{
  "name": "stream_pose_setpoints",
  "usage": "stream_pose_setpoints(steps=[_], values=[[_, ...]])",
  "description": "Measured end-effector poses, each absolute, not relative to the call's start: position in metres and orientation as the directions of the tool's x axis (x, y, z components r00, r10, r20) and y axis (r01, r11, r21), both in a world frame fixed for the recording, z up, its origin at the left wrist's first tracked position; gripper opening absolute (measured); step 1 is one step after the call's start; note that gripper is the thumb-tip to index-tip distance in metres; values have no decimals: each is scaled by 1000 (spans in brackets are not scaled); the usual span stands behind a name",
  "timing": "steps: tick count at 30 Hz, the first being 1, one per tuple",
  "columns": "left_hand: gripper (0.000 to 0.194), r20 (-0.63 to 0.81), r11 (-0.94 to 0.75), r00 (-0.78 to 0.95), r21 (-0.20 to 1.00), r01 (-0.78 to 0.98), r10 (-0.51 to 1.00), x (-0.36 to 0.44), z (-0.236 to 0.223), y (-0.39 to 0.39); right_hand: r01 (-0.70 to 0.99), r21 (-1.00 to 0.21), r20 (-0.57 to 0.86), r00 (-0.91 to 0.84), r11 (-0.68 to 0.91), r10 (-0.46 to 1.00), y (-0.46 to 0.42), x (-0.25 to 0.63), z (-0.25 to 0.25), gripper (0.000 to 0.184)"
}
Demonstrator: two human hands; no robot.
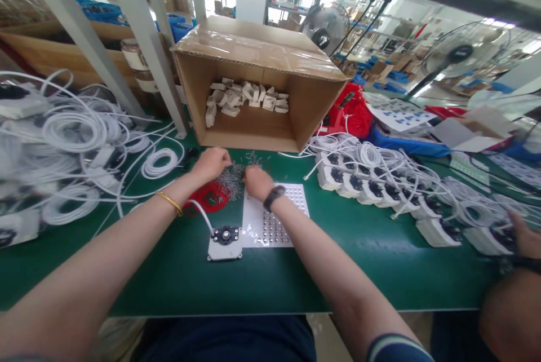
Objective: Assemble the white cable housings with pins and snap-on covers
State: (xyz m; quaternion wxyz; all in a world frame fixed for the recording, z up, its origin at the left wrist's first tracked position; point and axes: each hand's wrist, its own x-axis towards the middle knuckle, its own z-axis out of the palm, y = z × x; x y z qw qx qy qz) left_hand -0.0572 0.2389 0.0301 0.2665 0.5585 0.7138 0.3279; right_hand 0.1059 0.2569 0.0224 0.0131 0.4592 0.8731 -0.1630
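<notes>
My left hand and my right hand both rest with curled fingers on a heap of small metal screws on the green table. What the fingers pinch is too small to make out. A red lid or dish lies under the screws beside my left hand. A white perforated plate studded with screws lies under my right wrist. In front of it sits a white square part with a black round centre and a white cable.
An open cardboard box on its side holds several white plastic pieces. Coiled white cables pile up at left. A row of white wired units runs right, where another person's hand works. Fans stand behind.
</notes>
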Motion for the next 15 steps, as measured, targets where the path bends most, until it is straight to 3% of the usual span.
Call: stream_pose_setpoints(steps=[4,8,9,11,15], values=[[11,-7,118,-362,951,286,932,-65,56,214,788,-251,-205,-611,563,764,261,103,24,21],[13,-83,89,-432,996,-6,898,-71,70,148,766,-251,-192,-639,592,745,262,106,22,20],[12,-124,93,-437,991,-92,891,-70,68,129,761,-254,-186,-644,597,742,262,107,22,21],[12,-333,129,-421,887,-443,844,-64,60,93,752,-258,-177,-654,606,736,261,108,21,20],[24,-563,247,-400,751,-612,723,-44,36,48,755,-252,-187,-652,606,735,257,102,23,15]])
